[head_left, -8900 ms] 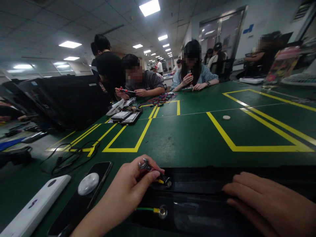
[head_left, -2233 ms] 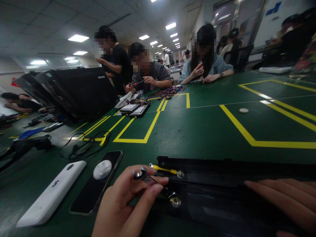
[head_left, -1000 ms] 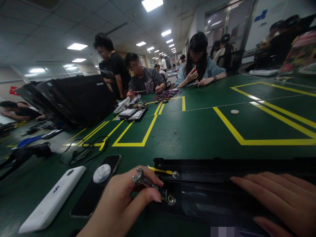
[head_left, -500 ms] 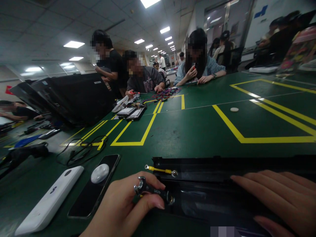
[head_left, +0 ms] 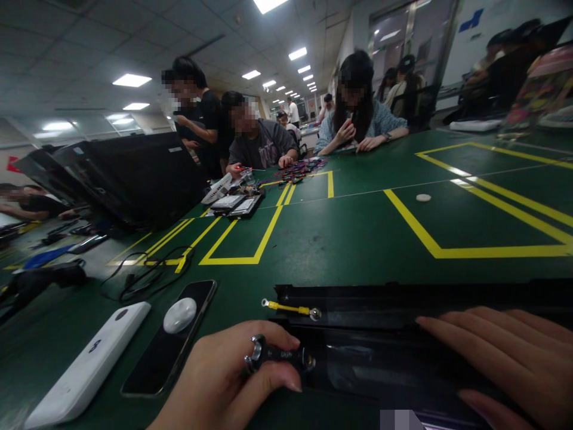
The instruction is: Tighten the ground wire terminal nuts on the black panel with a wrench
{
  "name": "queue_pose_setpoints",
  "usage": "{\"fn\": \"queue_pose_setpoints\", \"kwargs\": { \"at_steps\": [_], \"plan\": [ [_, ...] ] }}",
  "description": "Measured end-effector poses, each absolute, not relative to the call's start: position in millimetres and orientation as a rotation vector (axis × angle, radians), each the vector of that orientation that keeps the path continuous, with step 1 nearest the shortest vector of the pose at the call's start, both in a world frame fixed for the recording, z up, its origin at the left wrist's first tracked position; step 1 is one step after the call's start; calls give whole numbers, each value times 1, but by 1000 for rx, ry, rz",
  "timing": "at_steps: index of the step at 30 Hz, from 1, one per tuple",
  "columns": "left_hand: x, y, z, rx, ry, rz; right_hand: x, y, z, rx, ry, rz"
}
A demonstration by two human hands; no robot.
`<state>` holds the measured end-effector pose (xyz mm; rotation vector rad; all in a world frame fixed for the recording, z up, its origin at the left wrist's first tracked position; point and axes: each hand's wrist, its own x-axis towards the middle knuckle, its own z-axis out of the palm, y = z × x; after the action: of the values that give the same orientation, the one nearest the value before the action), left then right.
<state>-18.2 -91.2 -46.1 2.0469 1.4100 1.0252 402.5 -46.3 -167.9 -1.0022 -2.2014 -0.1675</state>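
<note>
My left hand (head_left: 224,388) pinches a small metal wrench (head_left: 277,356) between thumb and fingers. The wrench's far end sits on a nut (head_left: 308,360) at the left end of a long black panel (head_left: 380,334) lying across the near table edge. A yellow-sleeved wire with ring terminals (head_left: 290,309) is fastened to the panel just beyond the wrench. My right hand (head_left: 501,358) lies flat on the panel's right part, fingers stretched out and pointing left, holding nothing.
A phone (head_left: 172,340) with a white round disc (head_left: 179,315) on it and a white power bank (head_left: 85,364) lie at the left. Black cables (head_left: 143,275), a large black case (head_left: 134,179), yellow tape lines. Several people work at the far side of the green table (head_left: 349,233).
The wrench in my left hand has swung toward me round the nut, from pointing up-left to lying nearly level. My right hand stays flat on the panel.
</note>
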Motion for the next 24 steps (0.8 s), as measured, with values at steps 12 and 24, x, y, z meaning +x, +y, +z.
{"fn": "queue_pose_setpoints", "kwargs": {
  "at_steps": [12,24],
  "plan": [
    [-23,-88,-51,2017,1382,965,403,-45,-168,-994,-2195,-147],
    [-26,-85,-53,2015,1359,988,423,-53,-166,-928,-2486,-547]
  ]
}}
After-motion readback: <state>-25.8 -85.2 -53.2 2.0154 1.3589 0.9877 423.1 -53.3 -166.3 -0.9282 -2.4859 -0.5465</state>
